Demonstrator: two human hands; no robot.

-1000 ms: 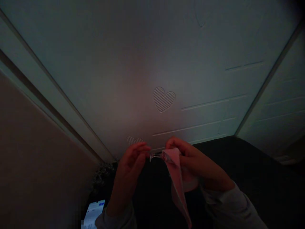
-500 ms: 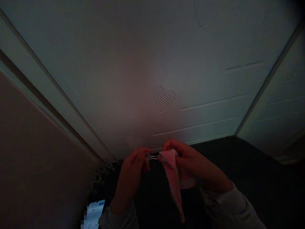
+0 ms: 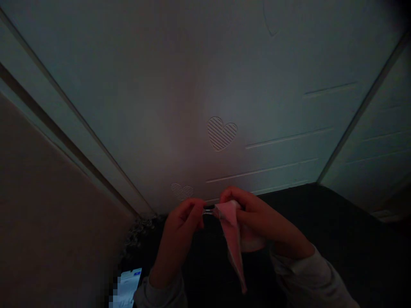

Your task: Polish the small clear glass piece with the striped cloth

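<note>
Between my hands lies a small, clear stemmed glass [image 3: 208, 211], held sideways, with a short piece of its stem showing. My left hand [image 3: 183, 223] has its fingers closed around the left end, covering it. My right hand [image 3: 253, 211] grips a pink cloth [image 3: 233, 239] wrapped over the right end of the glass. One corner of the cloth hangs down in a long point, and the part of the glass inside it is hidden. The dim light hides finer detail.
A lit phone [image 3: 128, 287] lies at the lower left, partly blurred out. Ahead rises a pale panel [image 3: 180, 107] with engraved hearts and grooves. Below is a dark surface [image 3: 208, 269], with a rough, crumpled patch [image 3: 136, 235] along its left edge and a brownish wall [image 3: 48, 205] beyond.
My left fingers have shifted slightly right and now cover the glass's foot, which showed before. The hanging cloth tip has moved slightly up and left. My right hand stays nearly in place.
</note>
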